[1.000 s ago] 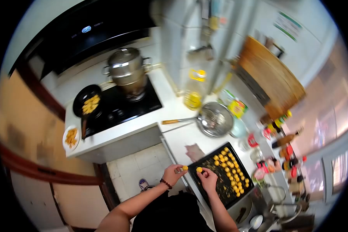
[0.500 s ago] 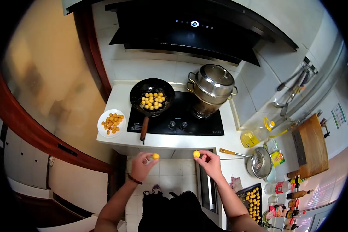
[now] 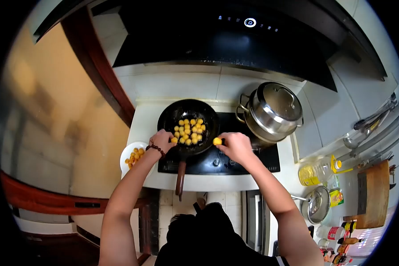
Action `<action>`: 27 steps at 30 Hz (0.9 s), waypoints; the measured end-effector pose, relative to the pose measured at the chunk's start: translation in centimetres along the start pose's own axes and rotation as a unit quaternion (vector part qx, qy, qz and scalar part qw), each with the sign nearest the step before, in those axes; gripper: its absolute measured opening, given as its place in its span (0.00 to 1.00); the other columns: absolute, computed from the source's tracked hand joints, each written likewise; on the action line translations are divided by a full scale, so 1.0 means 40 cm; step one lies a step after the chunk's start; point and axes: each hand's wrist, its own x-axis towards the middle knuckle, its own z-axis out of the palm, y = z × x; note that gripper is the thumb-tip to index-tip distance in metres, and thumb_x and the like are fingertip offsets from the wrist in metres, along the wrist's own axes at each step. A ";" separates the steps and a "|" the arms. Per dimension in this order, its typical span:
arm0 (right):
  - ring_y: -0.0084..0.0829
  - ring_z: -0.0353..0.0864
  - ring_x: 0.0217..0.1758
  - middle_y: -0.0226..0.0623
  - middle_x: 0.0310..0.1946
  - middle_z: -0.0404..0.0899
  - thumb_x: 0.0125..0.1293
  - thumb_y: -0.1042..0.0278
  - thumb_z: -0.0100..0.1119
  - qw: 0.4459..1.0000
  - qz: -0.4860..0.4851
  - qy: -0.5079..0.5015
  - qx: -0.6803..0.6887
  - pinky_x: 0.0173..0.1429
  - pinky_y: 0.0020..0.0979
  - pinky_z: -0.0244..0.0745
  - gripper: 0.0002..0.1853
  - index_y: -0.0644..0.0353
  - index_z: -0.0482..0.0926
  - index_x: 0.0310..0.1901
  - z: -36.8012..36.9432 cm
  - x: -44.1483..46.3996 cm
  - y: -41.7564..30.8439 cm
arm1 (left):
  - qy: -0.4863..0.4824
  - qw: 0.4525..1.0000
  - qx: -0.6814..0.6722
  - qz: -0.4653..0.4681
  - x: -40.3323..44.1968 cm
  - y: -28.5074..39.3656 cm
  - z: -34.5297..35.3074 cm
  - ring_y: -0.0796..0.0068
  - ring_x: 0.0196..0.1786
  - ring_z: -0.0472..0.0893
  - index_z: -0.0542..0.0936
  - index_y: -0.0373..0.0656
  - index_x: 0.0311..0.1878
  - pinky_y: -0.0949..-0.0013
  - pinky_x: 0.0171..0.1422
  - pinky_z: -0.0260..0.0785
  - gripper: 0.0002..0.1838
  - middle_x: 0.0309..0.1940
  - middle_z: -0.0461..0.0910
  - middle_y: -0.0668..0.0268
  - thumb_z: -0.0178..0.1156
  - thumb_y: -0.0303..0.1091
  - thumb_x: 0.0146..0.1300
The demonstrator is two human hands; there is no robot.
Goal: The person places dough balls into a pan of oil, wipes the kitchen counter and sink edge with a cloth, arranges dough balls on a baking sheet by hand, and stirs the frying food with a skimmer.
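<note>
My left hand (image 3: 163,142), a beaded bracelet at its wrist, pinches a small yellow dough ball (image 3: 174,140) at the left rim of a black wok (image 3: 169,116). Between the fingertips of my right hand (image 3: 237,147) is another yellow ball (image 3: 217,141), just beyond the wok's right rim. Several similar balls (image 3: 187,131) lie in the bottom of the wok, which stands on the black cooktop (image 3: 264,160). Its brown handle (image 3: 180,179) points toward me. Partly behind my left forearm, a white plate (image 3: 123,156) holds several darker golden balls (image 3: 134,156).
A lidded steel steamer pot (image 3: 275,113) stands on the right of the cooktop. Along the right counter are an oil bottle (image 3: 312,174), a metal bowl (image 3: 320,216), a wooden board (image 3: 376,195) and several condiment bottles. The range hood (image 3: 226,46) hangs above.
Both hands have moved forward from in front of the counter to the wok, each still pinching a yellow ball. The view has shifted closer to the stove, and the tray of balls has left view.
</note>
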 end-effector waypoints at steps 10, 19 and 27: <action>0.45 0.91 0.45 0.44 0.38 0.90 0.56 0.70 0.69 0.966 -0.032 -0.168 -0.193 0.49 0.42 0.85 0.06 0.57 0.90 0.35 0.317 0.380 0.147 | -0.129 0.973 0.191 -0.033 0.248 -0.070 0.169 0.55 0.56 0.86 0.90 0.49 0.48 0.56 0.60 0.80 0.19 0.52 0.83 0.56 0.79 0.45 0.54; 0.42 0.91 0.48 0.41 0.42 0.91 0.59 0.70 0.67 0.947 -0.021 -0.229 -0.223 0.52 0.40 0.85 0.08 0.53 0.91 0.40 0.388 0.410 0.181 | -0.137 0.973 0.184 -0.034 0.263 -0.105 0.219 0.54 0.54 0.87 0.90 0.43 0.46 0.57 0.57 0.82 0.13 0.51 0.84 0.53 0.71 0.35 0.59; 0.42 0.91 0.50 0.42 0.43 0.91 0.61 0.69 0.65 0.947 -0.010 -0.234 -0.222 0.54 0.40 0.85 0.09 0.54 0.91 0.41 0.441 0.418 0.219 | -0.031 0.999 0.041 -0.009 0.184 -0.110 0.137 0.55 0.50 0.84 0.89 0.48 0.45 0.56 0.54 0.78 0.13 0.45 0.81 0.58 0.76 0.37 0.56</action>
